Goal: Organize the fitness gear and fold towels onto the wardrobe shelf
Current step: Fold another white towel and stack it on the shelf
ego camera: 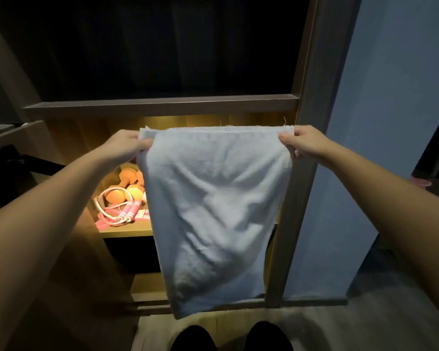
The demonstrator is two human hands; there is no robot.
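A white towel (213,209) hangs stretched in the air in front of the wardrobe. My left hand (127,145) pinches its upper left corner and my right hand (302,141) pinches its upper right corner. The towel's lower edge reaches down near the floor. Behind it, on the lit wardrobe shelf (122,230), lie orange dumbbells (127,184) and a pink and white jump rope (119,211). The towel hides the right part of the shelf.
A wooden shelf board (162,106) crosses above the lit compartment, with a dark hanging space over it. The wardrobe's upright frame (302,173) stands at the right, beside a blue wall (365,148). My dark shoes (231,338) stand on the wooden floor.
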